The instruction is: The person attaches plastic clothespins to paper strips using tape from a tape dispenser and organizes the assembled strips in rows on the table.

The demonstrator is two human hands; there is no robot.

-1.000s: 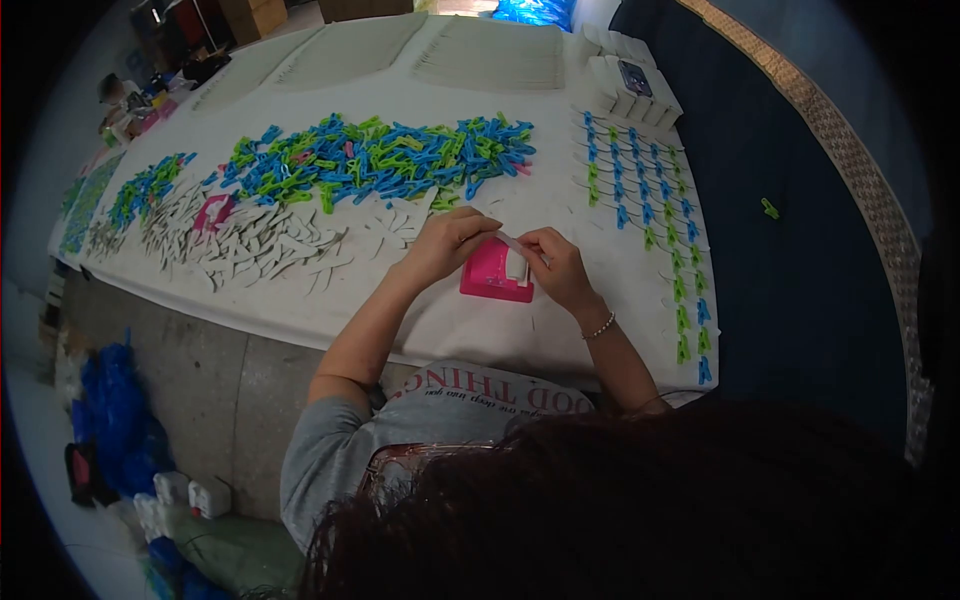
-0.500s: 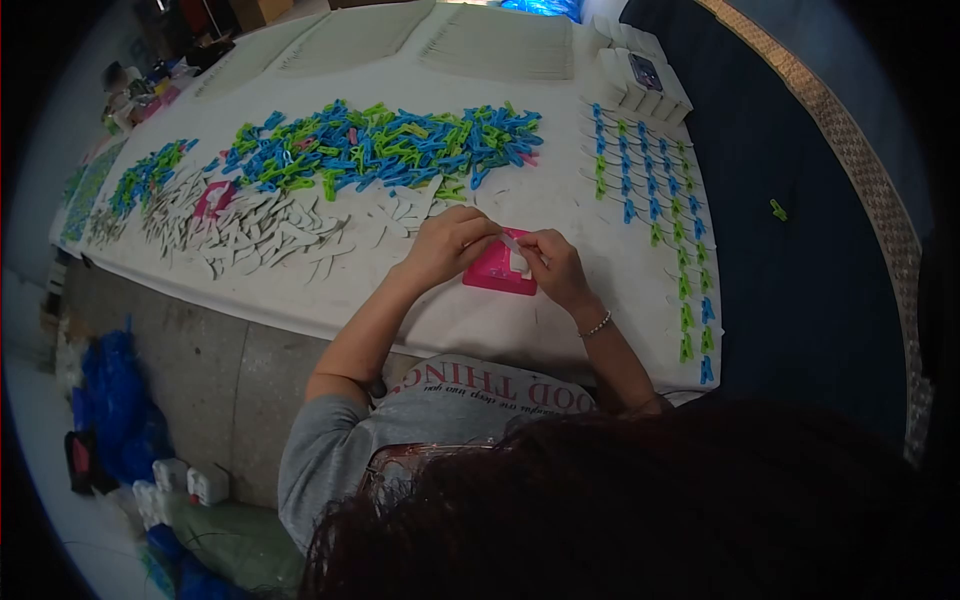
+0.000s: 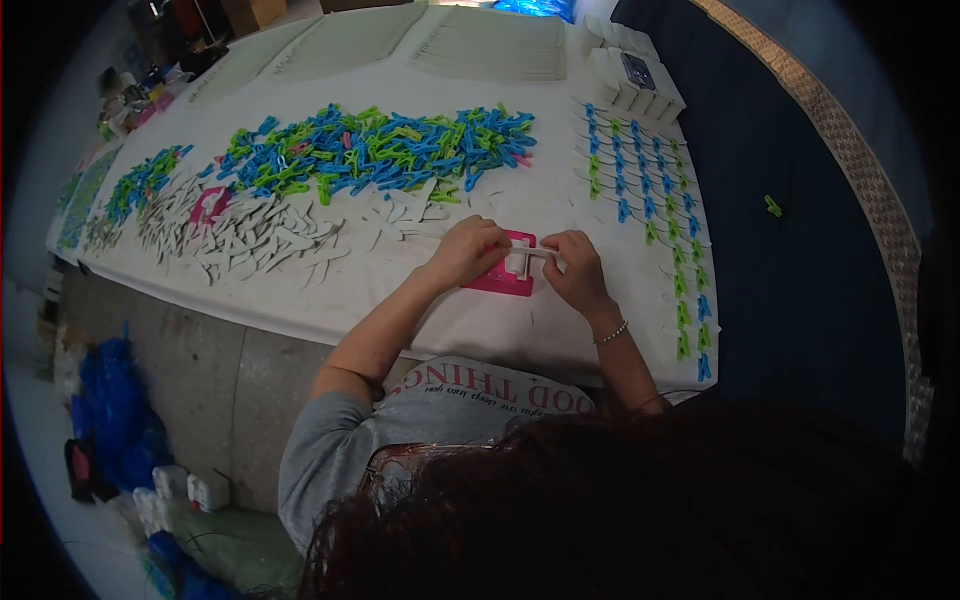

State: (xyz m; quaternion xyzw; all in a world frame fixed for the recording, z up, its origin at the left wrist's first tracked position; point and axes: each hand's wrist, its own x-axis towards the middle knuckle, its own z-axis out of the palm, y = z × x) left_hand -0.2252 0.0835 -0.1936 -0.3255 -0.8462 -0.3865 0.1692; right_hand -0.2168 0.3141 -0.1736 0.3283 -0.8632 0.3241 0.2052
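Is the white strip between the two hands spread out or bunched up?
Spread out: the white strip runs nearly straight from left hand to right hand, over the pink tray. The fingers hide its ends.

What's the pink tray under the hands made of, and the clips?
The pink tray seems smooth plastic, going by its even, bright color. The clips look like hard plastic, bright blue and green, but their shine is hard to tell.
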